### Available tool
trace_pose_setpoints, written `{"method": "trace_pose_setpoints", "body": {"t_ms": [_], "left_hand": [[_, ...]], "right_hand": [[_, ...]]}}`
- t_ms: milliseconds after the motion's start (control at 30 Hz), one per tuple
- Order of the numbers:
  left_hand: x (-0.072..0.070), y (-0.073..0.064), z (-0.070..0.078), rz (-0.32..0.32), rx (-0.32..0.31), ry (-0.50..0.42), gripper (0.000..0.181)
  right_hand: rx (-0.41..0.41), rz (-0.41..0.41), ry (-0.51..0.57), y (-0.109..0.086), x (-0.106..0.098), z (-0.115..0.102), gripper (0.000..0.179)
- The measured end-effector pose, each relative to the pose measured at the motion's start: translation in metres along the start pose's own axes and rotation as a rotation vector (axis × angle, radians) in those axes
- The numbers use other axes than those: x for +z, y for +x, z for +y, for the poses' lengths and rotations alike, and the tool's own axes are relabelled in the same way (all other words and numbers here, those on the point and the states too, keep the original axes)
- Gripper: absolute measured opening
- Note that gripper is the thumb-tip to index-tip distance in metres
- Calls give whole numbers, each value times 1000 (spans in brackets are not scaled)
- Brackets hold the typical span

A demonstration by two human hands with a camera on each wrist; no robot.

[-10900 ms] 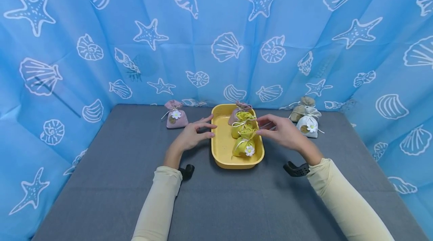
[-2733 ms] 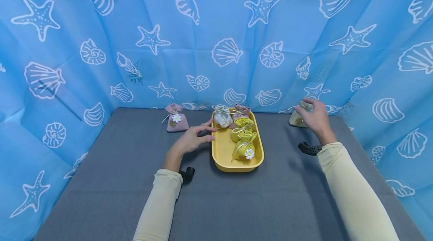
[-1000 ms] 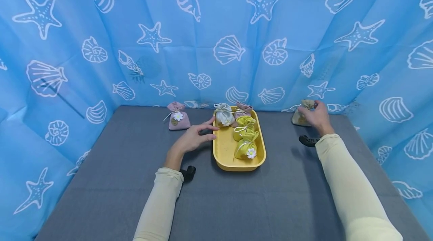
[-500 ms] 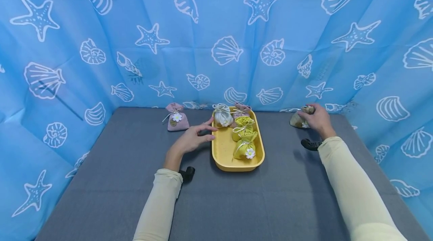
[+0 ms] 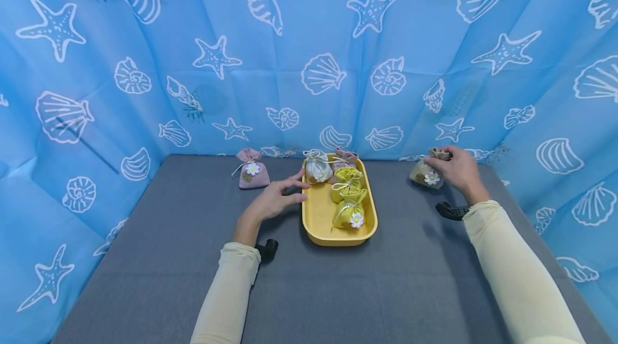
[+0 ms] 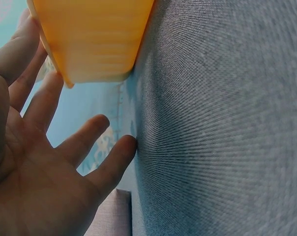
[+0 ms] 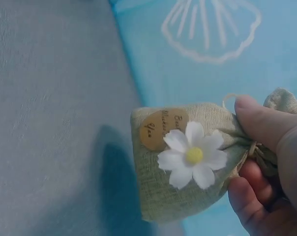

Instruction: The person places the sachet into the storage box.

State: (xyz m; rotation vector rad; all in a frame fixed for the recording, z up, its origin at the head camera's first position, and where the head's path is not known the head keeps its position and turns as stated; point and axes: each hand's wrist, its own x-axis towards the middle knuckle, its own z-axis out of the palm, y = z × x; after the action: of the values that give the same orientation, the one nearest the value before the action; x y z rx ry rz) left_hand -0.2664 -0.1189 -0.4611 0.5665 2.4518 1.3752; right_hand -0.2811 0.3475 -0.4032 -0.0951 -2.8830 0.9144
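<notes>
At the back right my right hand (image 5: 461, 171) pinches the gathered neck of a beige-green drawstring pouch (image 7: 183, 172). A white flower and a round brown label show on its front, and its shadow falls on the table beside it. My left hand (image 5: 271, 197) has its fingertips at the left rim of a yellow tray (image 5: 316, 226), fingers spread. Inside the tray sit a white pouch (image 5: 317, 166) at the back left, a pink pouch (image 5: 344, 157) at the back right partly covered, and two yellow pouches (image 5: 350, 212) along the right side.
Another pink pouch (image 5: 253, 172) with a white flower stands on the grey table (image 5: 318, 295), left of the tray near the back edge. A blue curtain (image 5: 289, 27) with shell prints hangs right behind the table.
A white pouch has gone from the back right into the tray. My right hand has gripped the beige-green pouch, whose flower side now faces me. The left hand stays at the rim.
</notes>
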Motion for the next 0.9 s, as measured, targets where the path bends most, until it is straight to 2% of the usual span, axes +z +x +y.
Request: {"method": "trace_pose_setpoints", "body": {"t_ms": [200,567,733,900], "left_hand": [[-2,-1,0,3,9,6,39],[0,0,-2,-2,17,2,39],[-1,-1,1,1,23,9,38],[0,-2,2,6,10,13,39]], "right_hand": [[-78,49,30,-5,-8,-28,60],[-166,115,86,-18,-14,-88,55],[-217,112,139,-27,-19,-118,48],[-277,85,201,-35,-14,-147,38]]}}
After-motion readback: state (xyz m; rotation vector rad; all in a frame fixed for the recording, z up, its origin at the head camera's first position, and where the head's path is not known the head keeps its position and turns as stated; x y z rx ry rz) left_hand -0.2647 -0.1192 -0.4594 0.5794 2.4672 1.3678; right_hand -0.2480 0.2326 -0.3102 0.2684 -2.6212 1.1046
